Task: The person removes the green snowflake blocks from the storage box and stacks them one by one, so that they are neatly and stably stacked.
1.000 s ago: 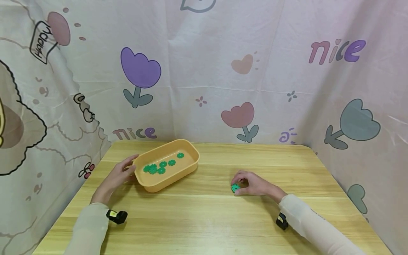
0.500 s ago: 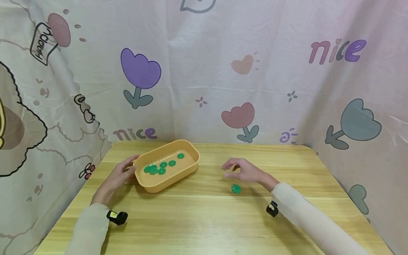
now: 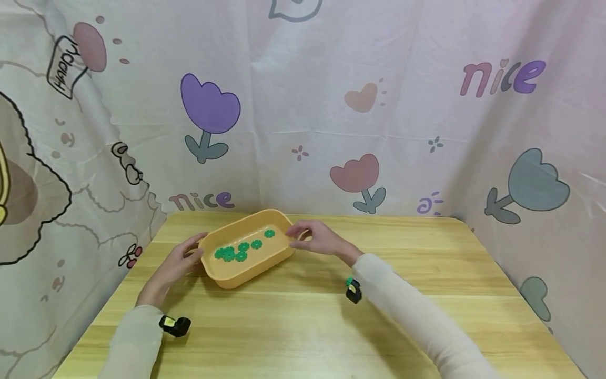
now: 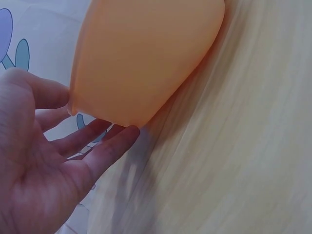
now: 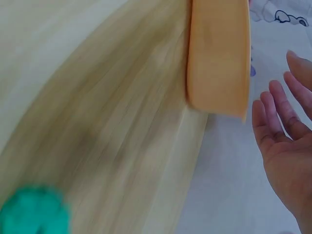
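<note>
A yellow-orange plastic box [image 3: 260, 273] stands at an angle on the table, with several green notched discs [image 3: 243, 246] on its floor. My left hand [image 3: 175, 263] holds the box's left end; in the left wrist view, fingertips [image 4: 129, 134] touch the box wall [image 4: 141, 58] and its rim. At the opposite end is my right hand [image 3: 319, 238], its fingers spread loosely by the rim. A gap shows between that hand [image 5: 287, 141] and the box [image 5: 219, 63] in the right wrist view. One green disc [image 5: 34, 212] lies on the table, mostly hidden behind the right wrist camera in the head view.
The wooden table [image 3: 284, 337] reaches back to a printed cloth [image 3: 293, 105] with flowers and lettering. Similar cloth hangs along both sides. Black wrist cameras [image 3: 175, 326] sit at both sleeves.
My right hand has let go of the single green disc, leaving it on the table, and has moved left and back to the box's right end. The left hand stays at the box.
</note>
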Demonstrator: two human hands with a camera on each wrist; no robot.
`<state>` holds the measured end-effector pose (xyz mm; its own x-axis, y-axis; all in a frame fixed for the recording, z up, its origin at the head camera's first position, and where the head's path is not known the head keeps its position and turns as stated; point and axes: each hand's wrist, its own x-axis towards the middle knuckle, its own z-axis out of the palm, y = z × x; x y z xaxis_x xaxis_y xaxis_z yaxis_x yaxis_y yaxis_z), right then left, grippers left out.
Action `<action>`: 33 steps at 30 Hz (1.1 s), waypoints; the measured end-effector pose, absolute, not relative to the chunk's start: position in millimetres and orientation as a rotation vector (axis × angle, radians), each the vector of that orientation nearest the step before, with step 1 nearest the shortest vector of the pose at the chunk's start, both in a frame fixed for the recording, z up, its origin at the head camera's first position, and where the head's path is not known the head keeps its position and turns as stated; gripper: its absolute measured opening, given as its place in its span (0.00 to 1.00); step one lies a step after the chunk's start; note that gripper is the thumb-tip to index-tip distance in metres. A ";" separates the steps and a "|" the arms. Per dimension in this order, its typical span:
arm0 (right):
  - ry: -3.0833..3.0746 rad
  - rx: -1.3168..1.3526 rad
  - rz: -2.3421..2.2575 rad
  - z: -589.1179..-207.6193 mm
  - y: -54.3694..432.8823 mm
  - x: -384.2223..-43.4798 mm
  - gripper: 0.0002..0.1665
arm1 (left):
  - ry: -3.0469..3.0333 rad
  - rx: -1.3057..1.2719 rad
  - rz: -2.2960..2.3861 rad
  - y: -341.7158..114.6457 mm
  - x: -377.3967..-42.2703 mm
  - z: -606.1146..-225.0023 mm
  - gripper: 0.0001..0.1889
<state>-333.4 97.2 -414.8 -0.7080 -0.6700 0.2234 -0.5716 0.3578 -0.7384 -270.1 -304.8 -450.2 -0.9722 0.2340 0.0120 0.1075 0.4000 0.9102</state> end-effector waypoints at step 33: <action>2.695 -0.751 -0.963 -439.7 -14.0 -386.9 0.18 | 2.519 0.301 1.676 -304.7 -270.3 -455.0 0.31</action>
<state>-386.9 -14.0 -439.7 -0.8555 -0.5178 -0.0018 -0.3995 0.6622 -0.6340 -270.3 -304.7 -455.0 -0.9753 0.2193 0.0252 0.1079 0.3741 0.9211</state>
